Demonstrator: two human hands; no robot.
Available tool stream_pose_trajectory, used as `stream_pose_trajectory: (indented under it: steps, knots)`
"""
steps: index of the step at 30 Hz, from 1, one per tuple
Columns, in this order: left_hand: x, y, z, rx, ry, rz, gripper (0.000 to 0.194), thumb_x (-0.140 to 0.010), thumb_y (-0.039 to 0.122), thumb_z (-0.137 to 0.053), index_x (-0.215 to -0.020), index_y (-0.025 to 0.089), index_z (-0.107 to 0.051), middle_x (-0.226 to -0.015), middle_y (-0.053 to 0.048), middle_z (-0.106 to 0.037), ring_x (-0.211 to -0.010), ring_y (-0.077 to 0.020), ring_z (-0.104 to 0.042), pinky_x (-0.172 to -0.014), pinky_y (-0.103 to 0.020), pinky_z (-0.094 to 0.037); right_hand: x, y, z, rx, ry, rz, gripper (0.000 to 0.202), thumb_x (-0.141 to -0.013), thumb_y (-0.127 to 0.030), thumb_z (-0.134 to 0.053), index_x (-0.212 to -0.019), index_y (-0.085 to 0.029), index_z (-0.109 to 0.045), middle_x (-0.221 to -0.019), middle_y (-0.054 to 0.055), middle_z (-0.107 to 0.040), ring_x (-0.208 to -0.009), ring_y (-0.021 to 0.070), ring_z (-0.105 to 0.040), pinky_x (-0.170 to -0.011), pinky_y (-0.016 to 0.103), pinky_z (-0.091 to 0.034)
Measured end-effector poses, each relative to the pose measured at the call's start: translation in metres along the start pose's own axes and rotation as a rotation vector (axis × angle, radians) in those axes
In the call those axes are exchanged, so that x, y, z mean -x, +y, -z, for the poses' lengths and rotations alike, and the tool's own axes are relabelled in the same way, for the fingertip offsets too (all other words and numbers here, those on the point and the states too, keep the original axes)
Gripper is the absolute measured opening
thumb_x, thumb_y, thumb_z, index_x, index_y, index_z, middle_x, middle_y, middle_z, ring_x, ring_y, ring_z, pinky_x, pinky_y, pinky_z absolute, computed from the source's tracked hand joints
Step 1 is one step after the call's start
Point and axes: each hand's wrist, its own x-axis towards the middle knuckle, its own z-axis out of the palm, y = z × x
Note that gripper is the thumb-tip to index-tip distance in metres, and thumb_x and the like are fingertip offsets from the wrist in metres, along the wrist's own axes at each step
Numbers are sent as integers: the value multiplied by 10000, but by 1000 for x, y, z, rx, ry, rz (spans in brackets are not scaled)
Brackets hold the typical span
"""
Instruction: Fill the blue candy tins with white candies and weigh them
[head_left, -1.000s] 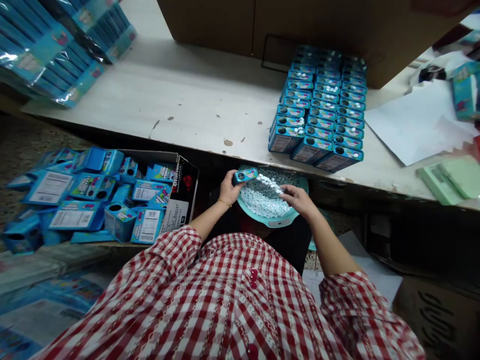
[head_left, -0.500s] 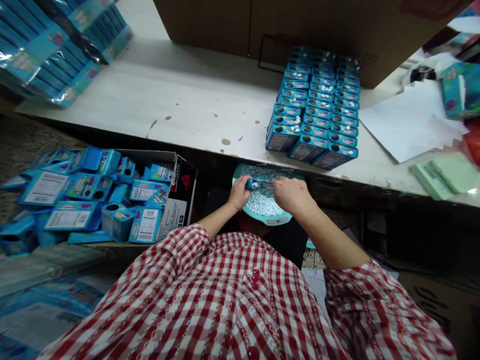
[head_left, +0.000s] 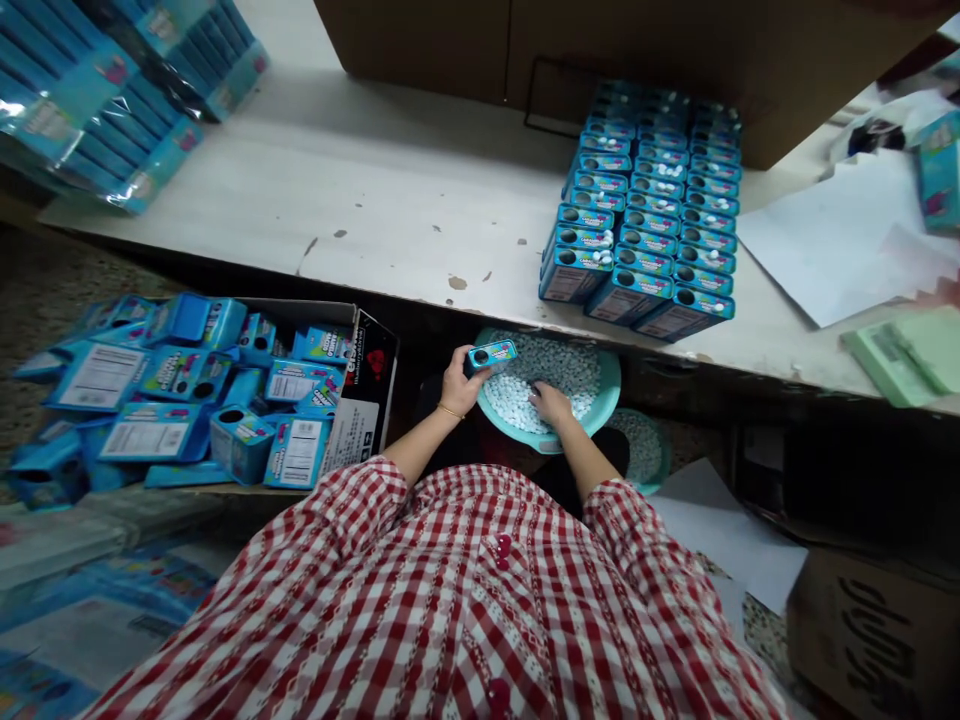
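My left hand (head_left: 457, 385) grips a small blue box (head_left: 493, 353) by its left end, over the left rim of a turquoise basin (head_left: 611, 385). A dark round hole shows in the box's printed top. White candy-like pellets (head_left: 574, 362) fill the basin. Reaching down into them is my right hand (head_left: 553, 405), fingers curled together at the surface. A small dark bit shows at its fingertips, but what the hand holds is hidden.
On the table stand rows of blue boxes (head_left: 637, 283), with pellets on some tops. A carton of blue boxes (head_left: 367, 390) is at my left. A second pellet basin (head_left: 649, 450) sits lower right. A large cardboard box (head_left: 420, 60) rises behind; wrapped blue packs (head_left: 112, 130) lie far left.
My right hand has moved from beside the blue box down into the pellets. My left hand has shifted slightly left and up with the box, whose top now shows plainly.
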Motion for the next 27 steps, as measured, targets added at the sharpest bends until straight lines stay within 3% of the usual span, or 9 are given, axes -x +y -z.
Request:
stream_pose_trajectory:
  steps: [3,6,10,13,17,20,23,27]
  knots:
    - [-3,-4,4,20,33,21,416,-637,309,-705,-985,204,-502,-871,3,-569,-796,-155,-555,-763,-290,-449,-14,5,-12,-344,46,77,346,-765,-229,-549,-1098,-154,-607,-1059,114,-640,-966,213,-574,-814,294,-432]
    - [-7,-7,8,16,54,9,422,-638,316,-703,-990,206,-497,-872,5,-568,-800,-155,-556,-767,-290,-449,-8,22,-2,-461,40,136,366,-727,-244,-544,-1075,-143,-590,-861,45,-644,-774,156,-571,-703,262,-447]
    - [-8,-3,7,-44,30,-19,391,-661,302,-683,-991,199,-501,-883,-6,-580,-802,-157,-560,-762,-288,-452,22,35,34,-624,-1,215,435,-716,-352,-528,-1090,-131,-553,-643,-40,-533,-519,95,-443,-520,226,-382]
    - [-6,4,0,-101,-32,-61,354,-677,251,-656,-996,201,-511,-932,-22,-595,-853,-173,-569,-796,-306,-454,47,31,69,-689,3,303,458,-708,-412,-548,-1070,-131,-563,-660,-32,-541,-522,94,-437,-510,225,-363]
    - [0,13,-13,-166,-117,-147,337,-684,188,-614,-1008,198,-523,-984,-47,-601,-924,-202,-563,-846,-339,-447,72,5,110,-355,79,365,361,-772,-381,-519,-1045,-171,-624,-870,41,-662,-772,166,-583,-695,269,-432]
    - [3,17,-21,-210,-166,-213,321,-691,173,-586,-1007,191,-532,-992,-60,-600,-948,-216,-553,-871,-356,-435,86,-25,131,54,96,275,331,-803,-349,-496,-1064,-214,-648,-1021,81,-675,-958,238,-598,-812,329,-429]
    - [5,19,-24,-248,-197,-235,309,-696,176,-573,-1003,190,-536,-994,-64,-598,-958,-222,-547,-878,-363,-428,98,-54,142,343,82,172,335,-829,-356,-452,-1051,-218,-660,-1024,125,-672,-958,288,-613,-786,377,-451]
    - [6,19,-22,-242,-196,-242,311,-702,187,-572,-1010,183,-534,-999,-71,-599,-957,-222,-544,-873,-361,-427,109,-75,149,485,84,163,342,-845,-319,-430,-1048,-164,-657,-1014,159,-666,-924,283,-627,-764,368,-466]
